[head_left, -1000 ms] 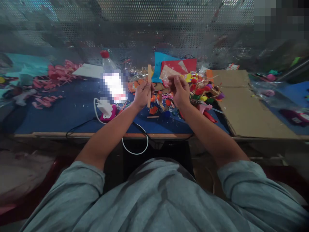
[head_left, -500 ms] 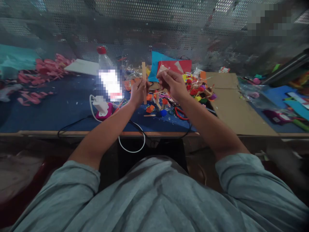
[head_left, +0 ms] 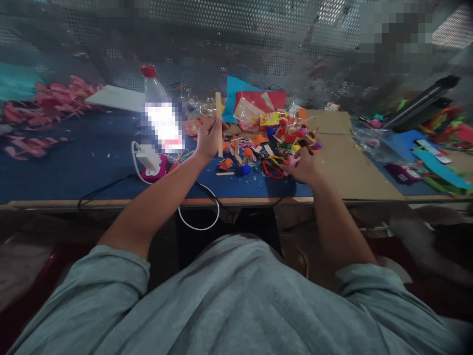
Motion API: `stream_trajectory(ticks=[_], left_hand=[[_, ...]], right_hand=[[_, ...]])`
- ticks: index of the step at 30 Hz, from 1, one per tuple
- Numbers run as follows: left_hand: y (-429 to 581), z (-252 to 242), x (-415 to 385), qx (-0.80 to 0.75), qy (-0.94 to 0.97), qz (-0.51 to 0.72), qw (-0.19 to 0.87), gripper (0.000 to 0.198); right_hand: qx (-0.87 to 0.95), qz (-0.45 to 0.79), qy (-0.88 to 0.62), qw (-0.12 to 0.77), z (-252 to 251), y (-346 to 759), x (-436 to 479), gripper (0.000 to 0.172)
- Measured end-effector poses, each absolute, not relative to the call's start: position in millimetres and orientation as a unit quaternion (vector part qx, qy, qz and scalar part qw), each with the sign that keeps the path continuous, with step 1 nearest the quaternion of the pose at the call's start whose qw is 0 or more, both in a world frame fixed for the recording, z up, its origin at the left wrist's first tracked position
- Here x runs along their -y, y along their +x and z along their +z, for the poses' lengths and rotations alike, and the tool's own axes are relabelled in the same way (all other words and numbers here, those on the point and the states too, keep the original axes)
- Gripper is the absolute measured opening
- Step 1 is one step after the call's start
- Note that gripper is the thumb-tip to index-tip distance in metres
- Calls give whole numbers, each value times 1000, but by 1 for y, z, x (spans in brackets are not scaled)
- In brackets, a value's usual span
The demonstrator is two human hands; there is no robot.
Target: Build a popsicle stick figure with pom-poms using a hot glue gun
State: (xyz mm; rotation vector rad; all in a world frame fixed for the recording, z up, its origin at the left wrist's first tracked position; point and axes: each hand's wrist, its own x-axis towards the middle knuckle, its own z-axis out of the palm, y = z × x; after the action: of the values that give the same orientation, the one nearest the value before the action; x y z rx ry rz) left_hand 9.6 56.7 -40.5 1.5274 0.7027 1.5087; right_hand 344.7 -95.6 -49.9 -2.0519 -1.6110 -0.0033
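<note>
My left hand (head_left: 209,139) is closed around a flat wooden craft stick (head_left: 218,106), which stands upright above the table. My right hand (head_left: 306,166) reaches down at the right side of the craft pile, fingers bent and spread apart. A small pink piece (head_left: 293,161) lies between its thumb and forefinger; whether they touch it is unclear. Just left of these fingers is a tool with red handles (head_left: 272,171), beside a yellow-handled one (head_left: 278,159). A blue pom-pom (head_left: 243,170) and a loose stick (head_left: 225,173) rest nearer the left hand.
A lit phone screen (head_left: 165,127), partly blurred out, leans before a red-capped bottle (head_left: 149,72). A white charger (head_left: 148,159) sits in a purple power socket (head_left: 157,170), its cable looping over the table edge. Cardboard (head_left: 351,167) lies at right; pink pieces (head_left: 59,96) are heaped at left.
My right hand has moved down and right, from beside the left hand to the pile, and its pinched fingers have spread. My left hand still holds the stick upright. The view has shifted slightly.
</note>
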Motion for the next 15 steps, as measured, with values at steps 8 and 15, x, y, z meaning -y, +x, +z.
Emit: stream_trajectory(ticks=[8, 15], left_hand=[[7, -39, -58, -272, 641, 593, 405, 58], [12, -36, -55, -287, 593, 612, 438, 60]], right_hand=[[515, -6, -799, 310, -61, 323, 109, 49], [396, 211, -692, 566, -63, 340, 99, 48]])
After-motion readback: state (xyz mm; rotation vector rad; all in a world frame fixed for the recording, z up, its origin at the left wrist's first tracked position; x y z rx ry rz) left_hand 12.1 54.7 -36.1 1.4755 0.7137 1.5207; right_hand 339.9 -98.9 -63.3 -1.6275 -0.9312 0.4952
